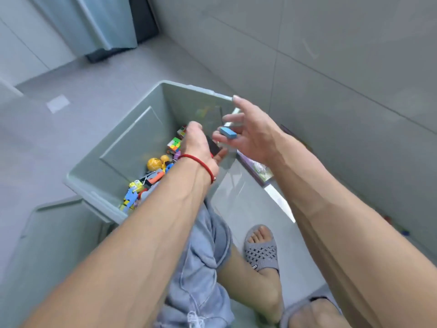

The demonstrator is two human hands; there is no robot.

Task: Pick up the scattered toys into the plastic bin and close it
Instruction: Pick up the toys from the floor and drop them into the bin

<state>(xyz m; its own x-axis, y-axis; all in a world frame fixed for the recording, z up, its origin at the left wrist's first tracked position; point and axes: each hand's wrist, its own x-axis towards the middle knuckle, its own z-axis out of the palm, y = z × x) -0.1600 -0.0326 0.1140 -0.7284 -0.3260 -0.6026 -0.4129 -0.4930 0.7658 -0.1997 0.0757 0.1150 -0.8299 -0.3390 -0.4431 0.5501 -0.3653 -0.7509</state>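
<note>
Both hands hover over the open plastic bin (132,138) on the floor. Left hand (201,147) curls round a dark flat piece (212,146), perhaps a block, though blur hides detail. Right hand (250,133) has spread fingers, with a blue block (228,133) at its fingertips. Cube puzzles (174,145) and yellow figures (155,164) lie inside the bin.

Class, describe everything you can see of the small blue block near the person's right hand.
The blue block is a small flat rectangular brick, solid light blue, smooth like plastic or painted wood. It lies tilted at the fingertips of the right hand, whose fingers are spread and relaxed; whether it rests on them or is dropping cannot be told. It sits over the open grey plastic bin, above the toys inside.
</note>
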